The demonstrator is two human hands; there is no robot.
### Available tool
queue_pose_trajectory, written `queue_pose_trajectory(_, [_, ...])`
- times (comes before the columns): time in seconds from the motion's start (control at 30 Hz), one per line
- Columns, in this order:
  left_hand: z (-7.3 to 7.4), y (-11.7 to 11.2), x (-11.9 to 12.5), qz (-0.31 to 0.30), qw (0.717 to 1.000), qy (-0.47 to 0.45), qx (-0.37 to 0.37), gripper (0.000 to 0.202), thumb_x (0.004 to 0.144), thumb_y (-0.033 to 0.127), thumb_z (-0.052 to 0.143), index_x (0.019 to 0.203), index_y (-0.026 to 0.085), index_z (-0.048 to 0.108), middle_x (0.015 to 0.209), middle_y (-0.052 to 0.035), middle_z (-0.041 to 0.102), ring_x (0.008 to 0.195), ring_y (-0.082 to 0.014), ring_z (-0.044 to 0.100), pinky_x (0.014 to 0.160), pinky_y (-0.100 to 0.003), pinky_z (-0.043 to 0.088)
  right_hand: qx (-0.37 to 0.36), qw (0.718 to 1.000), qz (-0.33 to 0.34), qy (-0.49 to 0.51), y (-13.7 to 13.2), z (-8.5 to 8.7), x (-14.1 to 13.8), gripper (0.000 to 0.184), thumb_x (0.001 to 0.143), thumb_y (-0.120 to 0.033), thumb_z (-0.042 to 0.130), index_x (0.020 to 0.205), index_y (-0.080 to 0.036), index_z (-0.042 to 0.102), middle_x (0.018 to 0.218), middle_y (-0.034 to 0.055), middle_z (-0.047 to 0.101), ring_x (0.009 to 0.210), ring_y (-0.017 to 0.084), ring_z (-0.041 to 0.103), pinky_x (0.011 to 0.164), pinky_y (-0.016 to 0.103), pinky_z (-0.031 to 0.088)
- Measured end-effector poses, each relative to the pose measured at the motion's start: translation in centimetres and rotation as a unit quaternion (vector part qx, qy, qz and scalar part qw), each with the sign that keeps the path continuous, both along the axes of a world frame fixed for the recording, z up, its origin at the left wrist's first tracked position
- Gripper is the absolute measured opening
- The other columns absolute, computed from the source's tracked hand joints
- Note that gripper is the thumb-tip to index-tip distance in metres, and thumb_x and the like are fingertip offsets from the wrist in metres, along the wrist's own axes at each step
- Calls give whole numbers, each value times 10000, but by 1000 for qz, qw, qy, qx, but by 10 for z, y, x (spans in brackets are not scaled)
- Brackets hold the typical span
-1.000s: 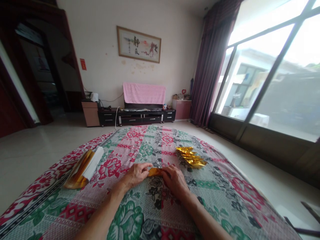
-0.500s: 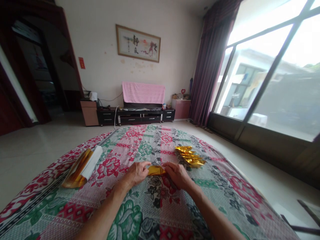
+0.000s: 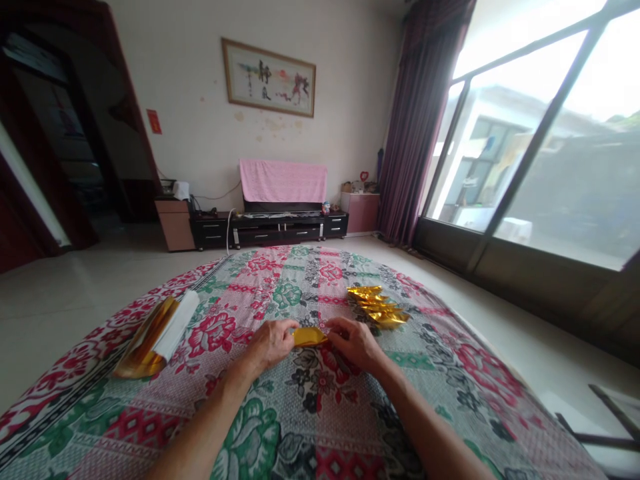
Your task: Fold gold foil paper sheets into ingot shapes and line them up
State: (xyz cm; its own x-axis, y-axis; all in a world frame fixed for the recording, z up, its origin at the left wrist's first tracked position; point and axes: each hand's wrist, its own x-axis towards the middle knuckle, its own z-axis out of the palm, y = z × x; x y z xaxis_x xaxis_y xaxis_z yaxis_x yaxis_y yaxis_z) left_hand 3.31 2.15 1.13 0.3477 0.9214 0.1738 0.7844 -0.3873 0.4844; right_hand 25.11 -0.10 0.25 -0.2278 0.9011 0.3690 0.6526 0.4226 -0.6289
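A narrow folded piece of gold foil paper stretches between my two hands, just above or on the patterned cloth. My left hand is closed, pinching its left end between thumb and fingers. At the other end, my right hand is closed on the paper's tip with thumb and fingertips. Beyond my right hand lies a row of several folded gold foil pieces, nested into each other. Off to the left sits a loosely curled stack of gold foil sheets with a white side showing.
A floral cloth in red, green and grey covers the round table. Past it stand a low black TV cabinet and a screen under a pink towel. A large window and purple curtain are on the right.
The view has shifted slightly. My right fingers have changed their grip at the right end of the gold paper, which now tapers there. My left hand keeps its pinch.
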Motion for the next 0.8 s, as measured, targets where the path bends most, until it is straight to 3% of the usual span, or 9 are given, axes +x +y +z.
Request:
queue_pose_trajectory(0.37, [2, 1, 2, 15, 1000, 4, -17, 372, 683, 168, 466, 985, 199, 681, 592, 0, 610, 554, -126, 524, 552, -209, 384, -36, 999, -2, 8, 7, -1, 1, 212, 742, -232, 520, 897, -170, 652, 615, -26, 618, 523, 82, 500, 503, 174, 359])
queue_pose_trajectory(0.53, [1, 3, 1, 4, 1000, -6, -8, 374, 665, 164, 465, 965, 189, 688, 552, 9, 595, 540, -120, 517, 517, -195, 377, -19, 999, -13, -32, 7, 1, -2, 190, 714, -201, 548, 861, -168, 664, 555, -41, 580, 487, 70, 457, 478, 172, 319])
queue_pose_trajectory(0.8, [2, 9, -2, 8, 998, -3, -60, 400, 659, 197, 470, 1000, 179, 678, 603, 3, 633, 574, -124, 544, 533, -191, 378, -5, 999, -6, -43, 6, 1, -4, 209, 727, -213, 535, 891, -169, 656, 579, -33, 593, 491, 72, 466, 493, 174, 328])
